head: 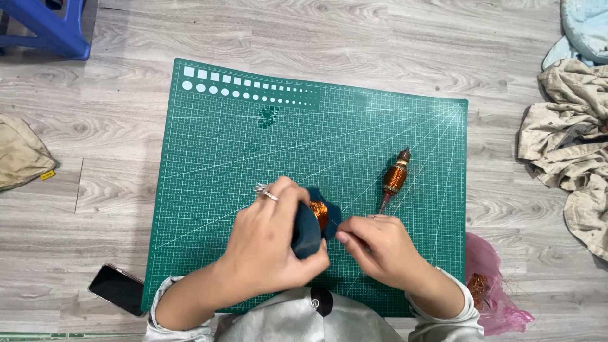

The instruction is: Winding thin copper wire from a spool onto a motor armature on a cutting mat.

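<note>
Clamped in the left hand (272,244), a copper-wound armature (318,212) sits wrapped in a dark cloth (308,234), steadied over the green cutting mat (253,145). At three o'clock, right hand (380,250) pinches near the winding, perhaps a fine wire. Farther out at one o'clock, a second armature (396,177) lies set aside.

There is a single view, from a camera on the person's head, looking almost straight down; it sits close above the green cutting mat (253,158), which fills the middle of the frame. Grey wooden floor (114,126) shows on every side; no second view shares it.
</note>
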